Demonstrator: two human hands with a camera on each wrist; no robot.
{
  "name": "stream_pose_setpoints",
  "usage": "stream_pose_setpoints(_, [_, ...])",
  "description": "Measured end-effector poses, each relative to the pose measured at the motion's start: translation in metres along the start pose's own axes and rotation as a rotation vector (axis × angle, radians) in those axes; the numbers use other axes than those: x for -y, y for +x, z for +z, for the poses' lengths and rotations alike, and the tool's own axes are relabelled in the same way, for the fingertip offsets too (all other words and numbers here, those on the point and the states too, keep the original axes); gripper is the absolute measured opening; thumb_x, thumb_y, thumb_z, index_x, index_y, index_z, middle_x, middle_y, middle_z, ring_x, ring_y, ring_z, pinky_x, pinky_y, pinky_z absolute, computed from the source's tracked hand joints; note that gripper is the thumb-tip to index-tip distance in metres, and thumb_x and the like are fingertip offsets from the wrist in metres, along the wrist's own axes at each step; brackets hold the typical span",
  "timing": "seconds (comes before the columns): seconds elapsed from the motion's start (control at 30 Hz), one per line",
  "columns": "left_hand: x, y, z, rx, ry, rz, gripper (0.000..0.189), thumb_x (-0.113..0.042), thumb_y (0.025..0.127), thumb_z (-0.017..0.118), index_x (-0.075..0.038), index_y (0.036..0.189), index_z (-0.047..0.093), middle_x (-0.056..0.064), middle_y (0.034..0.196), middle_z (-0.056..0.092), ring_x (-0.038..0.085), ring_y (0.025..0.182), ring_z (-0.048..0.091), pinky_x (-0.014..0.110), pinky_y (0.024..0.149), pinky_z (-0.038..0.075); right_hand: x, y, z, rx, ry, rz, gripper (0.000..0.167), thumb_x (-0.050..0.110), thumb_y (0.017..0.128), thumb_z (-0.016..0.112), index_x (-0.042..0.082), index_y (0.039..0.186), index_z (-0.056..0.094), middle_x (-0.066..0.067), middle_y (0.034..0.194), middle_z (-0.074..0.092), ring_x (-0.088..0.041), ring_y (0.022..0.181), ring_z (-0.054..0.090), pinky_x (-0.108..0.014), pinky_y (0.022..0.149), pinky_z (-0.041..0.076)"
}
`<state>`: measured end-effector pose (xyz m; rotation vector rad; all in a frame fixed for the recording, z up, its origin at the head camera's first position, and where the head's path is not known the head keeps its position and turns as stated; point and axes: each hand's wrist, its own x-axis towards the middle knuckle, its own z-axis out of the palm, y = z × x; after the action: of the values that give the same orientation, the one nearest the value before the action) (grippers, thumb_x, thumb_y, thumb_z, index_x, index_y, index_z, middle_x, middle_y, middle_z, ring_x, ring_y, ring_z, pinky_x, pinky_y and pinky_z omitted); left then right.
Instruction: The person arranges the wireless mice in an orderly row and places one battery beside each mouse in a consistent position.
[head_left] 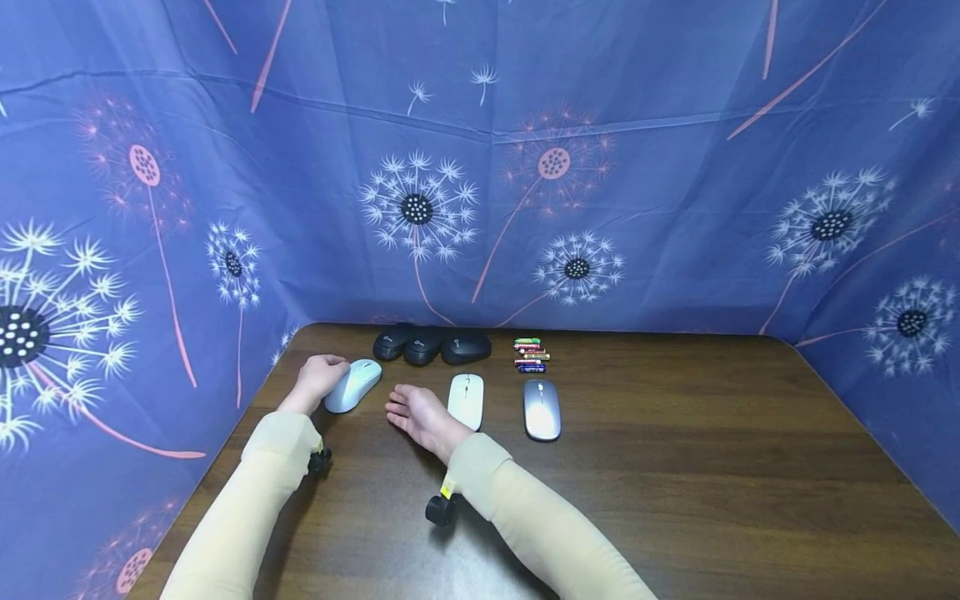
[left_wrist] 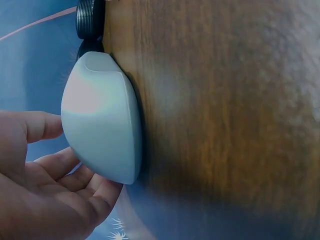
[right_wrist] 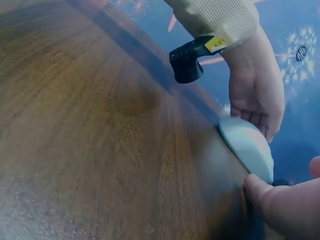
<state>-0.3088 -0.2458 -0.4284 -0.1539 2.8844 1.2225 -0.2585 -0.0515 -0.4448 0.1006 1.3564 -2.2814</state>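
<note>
A pale bluish-white mouse [head_left: 354, 385] lies on the brown table [head_left: 675, 467] near its left edge. My left hand [head_left: 324, 373] cups its left side, thumb [left_wrist: 37, 126] and fingers against the shell [left_wrist: 102, 117]. From the right wrist view, those fingers [right_wrist: 260, 112] drape over the far edge of the mouse [right_wrist: 247, 145]. My right hand [head_left: 411, 408] rests on the table just right of that mouse, fingers loosely curled and holding nothing. A white mouse [head_left: 466, 400] lies right beside it.
A silver mouse [head_left: 542, 408] lies right of the white one. Three black mice [head_left: 431, 344] stand in a row at the back, with several coloured batteries [head_left: 531, 354] beside them. Blue dandelion-print cloth [head_left: 480, 167] walls the table on three sides.
</note>
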Motion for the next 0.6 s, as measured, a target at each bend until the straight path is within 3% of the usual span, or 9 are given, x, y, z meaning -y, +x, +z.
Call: stream_pose_setpoints(0.6, [0.001,0.008,-0.001,0.06,0.057,-0.028,0.039,-0.021,0.097,0.045,0.006,0.121,0.06,0.026,0.13,0.053,0.042,0.123,0.045,0.046,0.098,0.044,-0.004,0.012,-0.008,0.084,0.175,0.027,0.05,0.013,0.101,0.027,-0.012,0.144,0.018,-0.029,0.149,0.024,-0.04,0.138,0.026,-0.044,0.115,0.023])
